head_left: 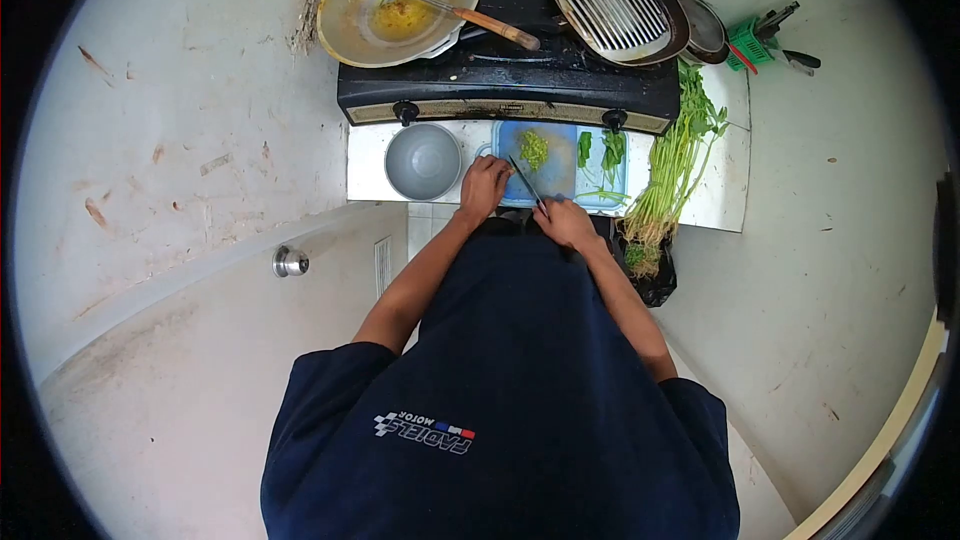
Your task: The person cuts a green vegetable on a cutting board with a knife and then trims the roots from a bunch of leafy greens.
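On the blue plastic cutting board [555, 175], the right hand [566, 222] grips a dark-bladed knife [526, 183]; left hand [484, 186] fingers curl beside chopped green vegetables [534, 149].

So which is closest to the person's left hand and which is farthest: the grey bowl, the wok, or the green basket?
From the left hand, in the head view:
1. Grey bowl, right beside the hand, on the counter next to the blue cutting board.
2. Wok, farther off, up on the stove.
3. Green basket, farthest, in the far corner past the grill pan.
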Motion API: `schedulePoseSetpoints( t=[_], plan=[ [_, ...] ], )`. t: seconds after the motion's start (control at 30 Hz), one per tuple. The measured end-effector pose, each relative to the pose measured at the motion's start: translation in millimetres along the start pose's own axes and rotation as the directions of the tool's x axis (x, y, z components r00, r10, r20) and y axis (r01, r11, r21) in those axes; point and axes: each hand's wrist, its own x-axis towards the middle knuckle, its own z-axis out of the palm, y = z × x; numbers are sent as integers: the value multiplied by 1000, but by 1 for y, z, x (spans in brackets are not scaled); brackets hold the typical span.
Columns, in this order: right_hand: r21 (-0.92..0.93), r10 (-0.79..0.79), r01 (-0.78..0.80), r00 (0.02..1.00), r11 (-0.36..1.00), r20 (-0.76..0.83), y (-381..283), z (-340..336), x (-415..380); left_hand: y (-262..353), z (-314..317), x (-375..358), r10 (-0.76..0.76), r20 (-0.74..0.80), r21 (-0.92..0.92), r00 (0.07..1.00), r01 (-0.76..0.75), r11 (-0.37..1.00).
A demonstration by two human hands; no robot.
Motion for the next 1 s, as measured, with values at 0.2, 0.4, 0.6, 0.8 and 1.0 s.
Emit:
schedulePoseSetpoints(
  t=[0.2, 0.4, 0.6, 0.8, 1.0],
  plan=[
    [-30, -15, 15, 1000, 999, -24, -2, 8, 8, 1, -1, 1, -7, 22, 24, 1000, 6, 1000],
    [-71, -66, 58, 992, 996, -106, -7, 18, 27, -1, 0, 1, 5, 16, 18, 1000, -6, 1000],
    [-84, -93, 83, 988, 993, -124, -10, 20, 42, -4, 2, -1, 8, 23, 5, 1000, -8, 1000],
    [-123, -108, 95, 989, 988, -102, 0, 21, 18, -1, 0, -3, -7, 22, 12, 1000, 7, 1000],
    [-165, -134, 125, 990, 978, -40, 4, 15, 14, -1, -1, -6, -8, 12, 4, 1000, 8, 1000]
  ],
)
